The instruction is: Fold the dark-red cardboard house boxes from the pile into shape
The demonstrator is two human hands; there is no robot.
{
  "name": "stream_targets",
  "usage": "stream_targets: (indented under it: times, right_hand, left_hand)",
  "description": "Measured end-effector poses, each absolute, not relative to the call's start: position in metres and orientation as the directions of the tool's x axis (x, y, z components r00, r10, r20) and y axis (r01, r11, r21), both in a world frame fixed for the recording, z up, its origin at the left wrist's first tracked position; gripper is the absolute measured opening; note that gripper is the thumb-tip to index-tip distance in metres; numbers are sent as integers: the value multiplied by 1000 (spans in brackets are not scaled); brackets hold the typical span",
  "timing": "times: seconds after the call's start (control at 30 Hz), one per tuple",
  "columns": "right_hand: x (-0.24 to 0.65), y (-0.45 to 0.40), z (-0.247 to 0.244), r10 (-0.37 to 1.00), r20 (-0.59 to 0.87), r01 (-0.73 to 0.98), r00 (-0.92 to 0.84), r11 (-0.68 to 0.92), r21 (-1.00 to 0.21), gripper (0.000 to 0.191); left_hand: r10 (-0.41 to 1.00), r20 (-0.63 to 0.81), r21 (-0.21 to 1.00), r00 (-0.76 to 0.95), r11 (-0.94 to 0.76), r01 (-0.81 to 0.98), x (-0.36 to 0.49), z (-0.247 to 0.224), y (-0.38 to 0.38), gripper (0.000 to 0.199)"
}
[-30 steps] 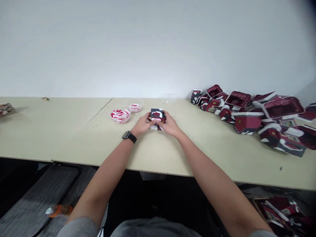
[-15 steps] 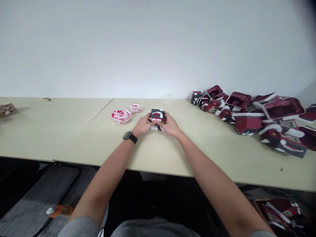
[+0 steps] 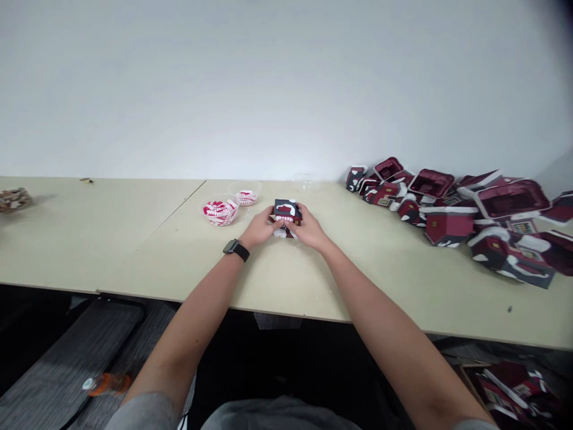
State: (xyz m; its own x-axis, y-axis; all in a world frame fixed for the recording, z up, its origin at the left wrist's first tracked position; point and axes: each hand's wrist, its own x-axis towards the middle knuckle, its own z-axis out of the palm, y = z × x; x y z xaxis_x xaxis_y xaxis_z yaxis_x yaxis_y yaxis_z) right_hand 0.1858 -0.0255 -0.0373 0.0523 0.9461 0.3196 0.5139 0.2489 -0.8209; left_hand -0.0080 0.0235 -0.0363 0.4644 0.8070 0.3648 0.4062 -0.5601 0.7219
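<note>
Both my hands hold a small maroon cardboard house [image 3: 285, 210] with a black roof and white snow print, in the middle of the table. My left hand [image 3: 259, 230], with a black smartwatch [image 3: 236, 249] on its wrist, grips the house from the left. My right hand [image 3: 310, 229] grips it from the right. My fingers meet over its front and hide much of the lower part. A white piece shows beneath the house, and I cannot tell whether it is attached.
Left of my hands stand two clear bowls [image 3: 220, 211] of red-and-white paper pieces. A clear plastic container [image 3: 307, 183] is behind them. Several similar houses lie heaped at the right of the beige table [image 3: 111, 239]. More lie in a box [image 3: 508, 394] on the floor.
The house sits slightly lower between my hands, and the view has shifted a little. Both hands still hold it.
</note>
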Motion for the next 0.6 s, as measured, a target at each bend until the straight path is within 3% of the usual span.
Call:
stream_targets:
  times: [0.6]
  right_hand:
    - [187, -23, -39, 945, 324, 502, 37, 263, -824, 71]
  left_hand:
    - [809, 370, 725, 457, -559, 402, -8, -39, 25, 54]
